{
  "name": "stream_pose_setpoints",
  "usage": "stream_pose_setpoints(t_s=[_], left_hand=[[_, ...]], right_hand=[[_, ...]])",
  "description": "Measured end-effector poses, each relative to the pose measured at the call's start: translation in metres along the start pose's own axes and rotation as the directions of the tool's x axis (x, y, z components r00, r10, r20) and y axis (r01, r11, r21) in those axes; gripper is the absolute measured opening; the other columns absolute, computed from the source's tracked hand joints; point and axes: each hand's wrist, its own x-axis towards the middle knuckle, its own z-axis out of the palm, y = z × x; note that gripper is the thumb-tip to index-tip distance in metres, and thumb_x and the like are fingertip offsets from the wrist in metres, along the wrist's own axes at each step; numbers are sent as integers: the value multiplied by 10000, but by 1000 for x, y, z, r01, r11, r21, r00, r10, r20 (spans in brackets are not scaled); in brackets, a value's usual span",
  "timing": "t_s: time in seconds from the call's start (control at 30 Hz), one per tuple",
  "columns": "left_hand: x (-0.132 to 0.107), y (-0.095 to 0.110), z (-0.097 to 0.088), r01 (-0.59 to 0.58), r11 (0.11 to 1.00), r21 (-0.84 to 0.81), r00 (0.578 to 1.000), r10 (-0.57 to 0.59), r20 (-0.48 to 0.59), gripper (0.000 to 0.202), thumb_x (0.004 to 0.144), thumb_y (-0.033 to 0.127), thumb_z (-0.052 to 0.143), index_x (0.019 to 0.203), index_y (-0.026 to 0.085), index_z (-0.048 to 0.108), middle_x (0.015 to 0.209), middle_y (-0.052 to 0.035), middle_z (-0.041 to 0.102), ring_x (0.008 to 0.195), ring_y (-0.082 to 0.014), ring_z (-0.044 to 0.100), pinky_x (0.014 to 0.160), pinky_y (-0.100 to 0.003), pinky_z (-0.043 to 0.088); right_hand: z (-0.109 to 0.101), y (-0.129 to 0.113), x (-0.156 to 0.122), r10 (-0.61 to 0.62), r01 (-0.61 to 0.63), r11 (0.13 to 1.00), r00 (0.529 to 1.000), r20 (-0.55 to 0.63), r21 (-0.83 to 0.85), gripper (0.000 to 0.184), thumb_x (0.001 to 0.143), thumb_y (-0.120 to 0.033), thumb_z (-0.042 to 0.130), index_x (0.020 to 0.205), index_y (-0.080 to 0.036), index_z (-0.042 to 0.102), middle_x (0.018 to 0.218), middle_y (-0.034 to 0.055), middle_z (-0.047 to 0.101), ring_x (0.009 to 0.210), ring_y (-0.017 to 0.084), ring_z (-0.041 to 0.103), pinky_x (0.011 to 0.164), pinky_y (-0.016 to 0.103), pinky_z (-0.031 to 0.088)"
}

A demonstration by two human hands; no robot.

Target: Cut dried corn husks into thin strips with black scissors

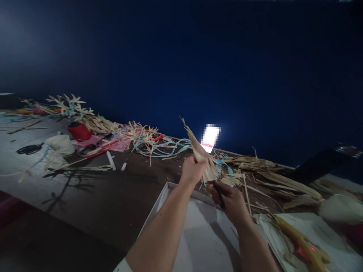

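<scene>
My left hand (pixel 192 170) is closed round a dry, tan corn husk (pixel 200 151) and holds it upright above the table. My right hand (pixel 228 198) sits just below and to the right, fingers closed round a dark slim tool (pixel 219 194) whose tip meets the husk's lower edge. Both hands hover over the far rim of a shallow white tray (pixel 167 189).
Loose husks (pixel 272 172) and blue strips (pixel 164 149) litter the dark table. A red spool (pixel 79 130), black scissors (pixel 28 149) and a pale bundle (pixel 60 144) lie at left. A yellow glue gun (pixel 300 238) rests on white paper at right. A bright phone (pixel 210 138) stands behind.
</scene>
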Motion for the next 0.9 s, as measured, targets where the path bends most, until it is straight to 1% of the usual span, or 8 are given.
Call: stream_pose_setpoints(t_s=[0.27, 0.37, 0.5, 0.6, 0.7, 0.77, 0.83, 0.9], left_hand=[[0, -5, 6, 37, 992, -121, 999, -33, 36, 233, 645, 299, 632, 787, 115, 646, 718, -76, 648, 632, -165, 590, 540, -228, 446], [1, -9, 6, 26, 992, -125, 999, -22, 32, 264, 648, 327, 633, 804, 115, 644, 717, -71, 642, 631, -159, 582, 539, -223, 438], [4, -17, 7, -59, 992, -114, 998, 59, -6, 339, 678, 412, 599, 846, 121, 644, 723, -55, 633, 634, -143, 564, 552, -213, 425], [5, -20, 9, -69, 991, -118, 996, 62, -62, 336, 673, 404, 599, 841, 116, 644, 687, -44, 620, 611, -136, 550, 548, -212, 417], [5, -19, 11, -42, 990, -135, 996, 30, -87, 312, 658, 375, 606, 830, 117, 641, 677, -43, 618, 607, -144, 551, 535, -217, 414], [4, -18, 12, -31, 990, -134, 996, 20, -81, 292, 650, 359, 609, 815, 120, 639, 678, -45, 618, 612, -149, 555, 531, -218, 413], [3, -17, 12, -23, 992, -122, 997, 14, -73, 271, 644, 344, 610, 795, 121, 639, 678, -46, 620, 617, -150, 557, 533, -216, 412], [2, -17, 13, -18, 994, -110, 997, 11, -71, 253, 644, 336, 606, 776, 123, 638, 675, -47, 622, 618, -150, 558, 534, -215, 411]], right_hand=[[0, -9, -3, -19, 17, 999, 999, -49, -46, 396, 606, -427, 674, 885, -148, 703, 475, -24, 447, 450, 96, 354, 416, 223, 276], [0, -10, -4, -20, 17, 999, 998, -56, -43, 418, 605, -436, 674, 901, -142, 699, 478, -23, 456, 448, 95, 358, 415, 221, 279], [0, -8, -3, -25, 23, 999, 999, -48, -49, 418, 607, -429, 680, 911, -143, 693, 477, -28, 455, 449, 96, 364, 417, 219, 283], [1, -4, -1, -36, 35, 998, 998, -42, -43, 387, 619, -422, 676, 889, -144, 689, 489, -27, 461, 457, 97, 375, 428, 218, 296], [1, 1, 1, -67, 66, 998, 997, -28, -25, 303, 631, -398, 675, 811, -154, 679, 500, -25, 471, 472, 98, 390, 438, 215, 299], [1, 2, 2, -94, 93, 995, 995, -22, -21, 234, 639, -381, 672, 702, -156, 654, 493, -27, 460, 470, 92, 376, 437, 211, 286], [1, 2, 2, -111, 111, 993, 994, -17, -34, 224, 651, -366, 664, 594, -158, 604, 476, -31, 441, 467, 86, 356, 435, 207, 270], [1, 1, 2, -120, 119, 991, 993, -8, -60, 247, 666, -357, 651, 544, -163, 559, 463, -34, 427, 468, 86, 347, 435, 205, 256]])
